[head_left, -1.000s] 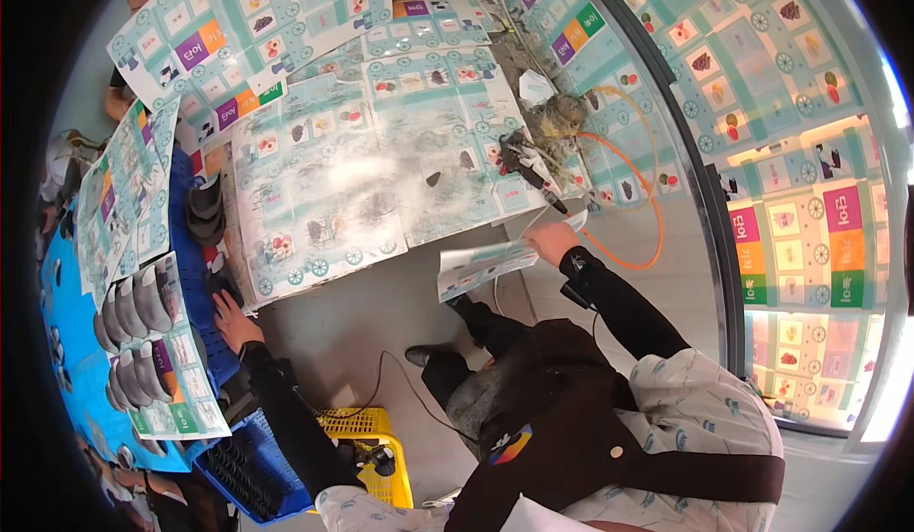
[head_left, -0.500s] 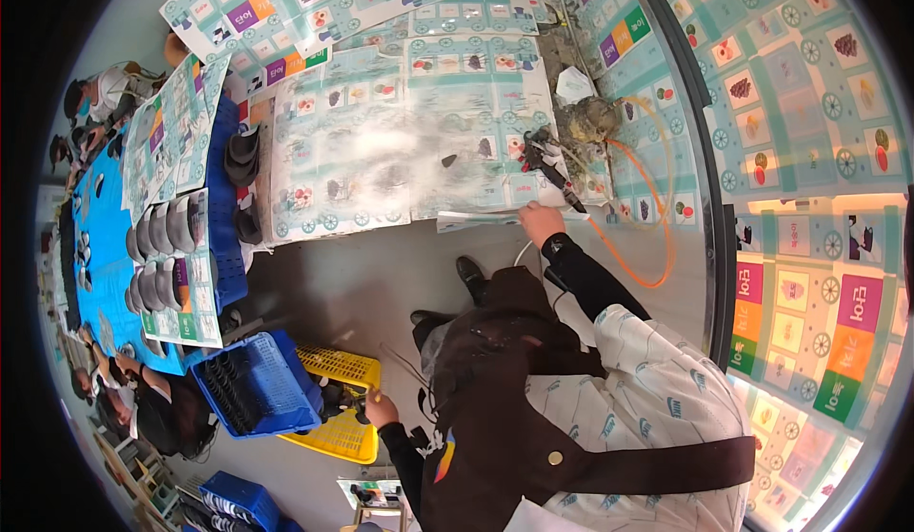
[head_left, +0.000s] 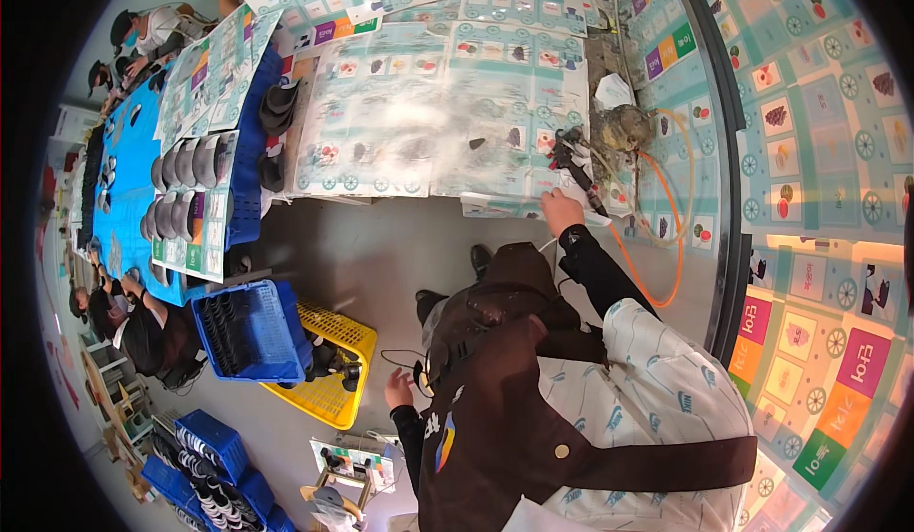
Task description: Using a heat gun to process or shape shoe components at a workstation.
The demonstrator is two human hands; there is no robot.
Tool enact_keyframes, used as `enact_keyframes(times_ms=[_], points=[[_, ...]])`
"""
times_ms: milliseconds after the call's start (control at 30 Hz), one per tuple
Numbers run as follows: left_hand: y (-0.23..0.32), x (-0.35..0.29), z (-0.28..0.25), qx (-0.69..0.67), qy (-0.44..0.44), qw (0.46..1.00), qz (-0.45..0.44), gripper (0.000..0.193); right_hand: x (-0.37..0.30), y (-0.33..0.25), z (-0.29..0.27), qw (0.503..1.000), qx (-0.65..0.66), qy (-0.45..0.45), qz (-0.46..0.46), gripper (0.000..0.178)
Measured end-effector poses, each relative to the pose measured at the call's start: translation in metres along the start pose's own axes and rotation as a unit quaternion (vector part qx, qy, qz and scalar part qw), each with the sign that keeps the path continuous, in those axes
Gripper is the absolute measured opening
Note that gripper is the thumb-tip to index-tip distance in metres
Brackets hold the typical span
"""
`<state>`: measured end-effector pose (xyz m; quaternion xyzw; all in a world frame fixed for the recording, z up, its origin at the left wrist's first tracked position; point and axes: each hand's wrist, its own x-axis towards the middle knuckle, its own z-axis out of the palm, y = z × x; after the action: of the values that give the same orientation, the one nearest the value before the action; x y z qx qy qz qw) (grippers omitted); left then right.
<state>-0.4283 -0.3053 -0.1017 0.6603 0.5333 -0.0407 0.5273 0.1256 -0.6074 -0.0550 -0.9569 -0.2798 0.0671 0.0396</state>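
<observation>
My left hand [head_left: 399,389] hovers low on the left, beside the yellow basket [head_left: 354,365]. Its fingers are apart and nothing shows in them. Dark objects [head_left: 331,361] lie in the basket, partly under the tilted blue crate [head_left: 252,337]. My right hand [head_left: 562,210] rests at the near edge of the sheet-covered worktable [head_left: 381,156], fingers stretched out, and no held thing shows. Just beyond it lies a black hand-held tool [head_left: 577,165], near an orange hose [head_left: 678,237]. A small dark piece [head_left: 477,143] sits on the dusty tabletop.
Curved dark grey pieces [head_left: 190,162] stand in rows on a side board to the left. Stacked blue crates [head_left: 214,441] and a small stool [head_left: 347,465] are on the floor. Co-workers [head_left: 143,327] sit around a blue-covered table [head_left: 129,189]. A dark-framed partition [head_left: 728,199] borders the right.
My left hand has come away from the dark objects in the yellow basket, and its fingers have spread. My right hand stays at the table edge. The whole view has shifted.
</observation>
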Motion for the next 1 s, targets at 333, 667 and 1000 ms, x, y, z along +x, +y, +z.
enact_keyframes(times_ms=[333, 667, 1000], points=[[-0.044, 0.027, 0.007, -0.047, -0.006, 0.999, -0.002, 0.033, 0.005, -0.004, -0.003, 1.0, -0.008, -0.029, 0.005, 0.013], [0.017, 0.018, -0.013, 0.04, -0.031, 0.998, 0.038, 0.031, 0.004, -0.005, -0.002, 0.999, -0.009, -0.033, 0.029, 0.018], [0.004, -0.006, -0.06, -0.023, -0.06, 0.998, -0.002, 0.032, 0.005, -0.008, 0.001, 0.999, -0.012, -0.01, 0.038, 0.017]])
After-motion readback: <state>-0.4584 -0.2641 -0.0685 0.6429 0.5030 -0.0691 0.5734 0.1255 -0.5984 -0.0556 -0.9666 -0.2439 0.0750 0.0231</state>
